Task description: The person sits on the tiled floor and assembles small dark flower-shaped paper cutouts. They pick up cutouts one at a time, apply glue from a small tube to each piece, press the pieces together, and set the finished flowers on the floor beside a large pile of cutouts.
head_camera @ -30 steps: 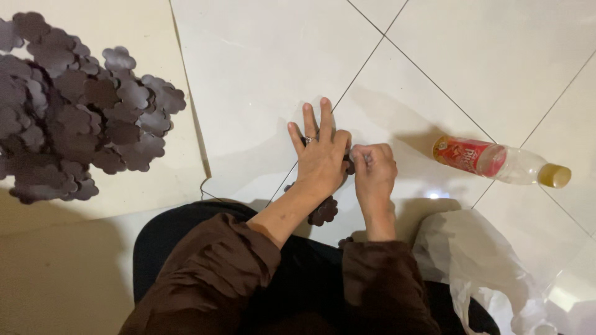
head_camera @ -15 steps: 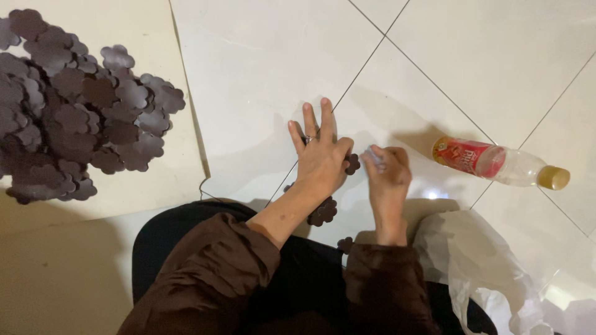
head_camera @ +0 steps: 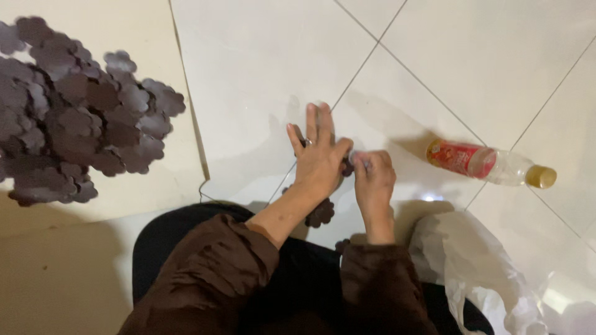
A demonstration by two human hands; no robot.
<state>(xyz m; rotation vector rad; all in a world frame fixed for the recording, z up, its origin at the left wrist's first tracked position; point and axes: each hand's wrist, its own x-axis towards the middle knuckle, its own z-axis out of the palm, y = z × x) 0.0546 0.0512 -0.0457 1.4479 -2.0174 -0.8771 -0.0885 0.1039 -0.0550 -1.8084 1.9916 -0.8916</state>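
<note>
Left hand [head_camera: 320, 158] lies flat, fingers spread, pressing a small dark flower-shaped cutout [head_camera: 346, 166] onto the white tile floor [head_camera: 261, 74]; only its edge shows beside the palm. Right hand [head_camera: 372, 177] is curled, fingertips pinched at that edge, though what exactly it pinches is hidden. Another cutout [head_camera: 320, 213] lies near the left wrist. A big pile of cutouts [head_camera: 74, 118] sits far left, a plastic bottle [head_camera: 487, 163] right, a white plastic bag [head_camera: 478, 267] near right. Risk: the thin piece could tear or slip if pulled while pinned.
</note>
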